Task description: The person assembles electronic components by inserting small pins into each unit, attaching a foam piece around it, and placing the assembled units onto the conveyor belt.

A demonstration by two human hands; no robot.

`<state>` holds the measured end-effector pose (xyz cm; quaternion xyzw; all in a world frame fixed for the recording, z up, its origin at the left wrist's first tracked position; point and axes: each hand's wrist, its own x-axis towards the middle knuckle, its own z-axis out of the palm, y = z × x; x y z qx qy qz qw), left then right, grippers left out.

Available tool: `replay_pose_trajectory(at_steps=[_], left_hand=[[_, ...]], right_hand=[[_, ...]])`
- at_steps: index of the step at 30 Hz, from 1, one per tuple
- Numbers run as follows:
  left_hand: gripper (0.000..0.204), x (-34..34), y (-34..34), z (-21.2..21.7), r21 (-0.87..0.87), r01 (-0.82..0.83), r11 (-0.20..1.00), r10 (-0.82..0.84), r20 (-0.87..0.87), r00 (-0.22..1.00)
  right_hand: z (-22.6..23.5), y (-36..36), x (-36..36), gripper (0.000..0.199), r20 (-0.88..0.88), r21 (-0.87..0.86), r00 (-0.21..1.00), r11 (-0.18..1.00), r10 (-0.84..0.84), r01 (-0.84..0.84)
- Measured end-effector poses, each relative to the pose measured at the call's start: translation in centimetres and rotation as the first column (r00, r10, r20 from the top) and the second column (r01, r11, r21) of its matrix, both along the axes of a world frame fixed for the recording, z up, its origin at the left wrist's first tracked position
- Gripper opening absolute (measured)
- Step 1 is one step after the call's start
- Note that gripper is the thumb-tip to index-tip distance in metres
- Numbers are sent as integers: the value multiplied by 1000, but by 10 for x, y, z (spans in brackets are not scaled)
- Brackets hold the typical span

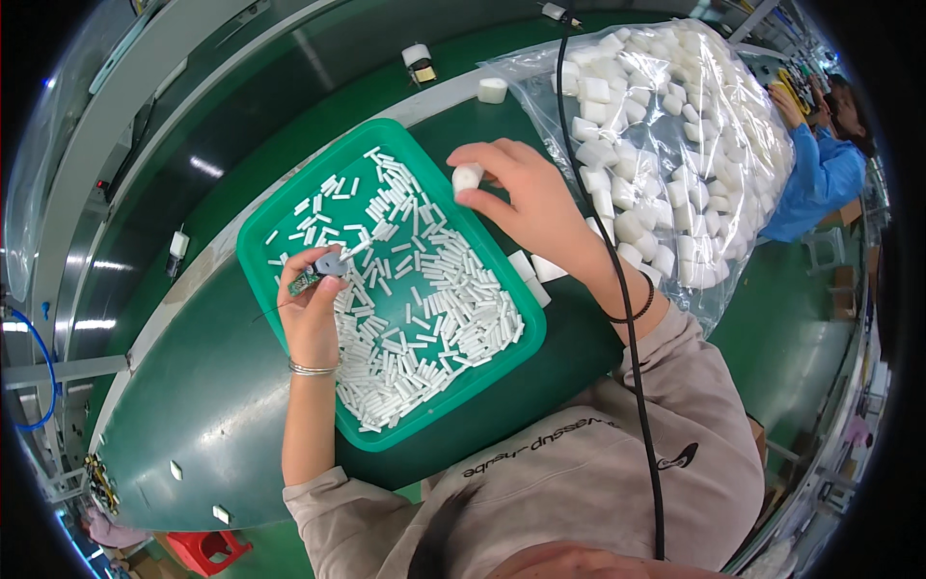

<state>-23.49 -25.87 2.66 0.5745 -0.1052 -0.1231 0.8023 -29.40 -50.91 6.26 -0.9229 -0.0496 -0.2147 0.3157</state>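
My left hand (pixel 311 299) is closed over the left side of a green tray (pixel 253 246). Its fingers pinch a small electronic part (pixel 330 263) with a grey top and a green circuit board; a white stick points out of it. Many short white sticks (pixel 473 299) lie loose in the tray. Past the tray's right edge, my right hand (pixel 526 198) grips a rounded white plastic cap (pixel 467 179) between thumb and fingers. Close to that hand, a clear plastic bag (pixel 714 299) lies spread, filled with similar white caps (pixel 632 183).
A black cable (pixel 617 280) hangs down past my right forearm. White pieces (pixel 526 270) lie beside the tray. Along the belt stand white-capped units (pixel 418 60). At the right sits a person in blue (pixel 825 183). A red stool (pixel 207 552) is at the lower left.
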Motion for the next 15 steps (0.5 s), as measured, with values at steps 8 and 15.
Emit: replay_pose_trajectory(at_steps=[8, 15], left_hand=[[31, -15, -1, 9, 66, -54, 996, 39, 216, 976], [27, -15, -1, 10, 109, -20, 994, 4, 146, 989]], right_hand=[[-17, 68, 4, 21, -126, 795, 895, 583, 428, -166], [-46, 80, 12, 26, 13, 825, 895, 501, 446, -261]])
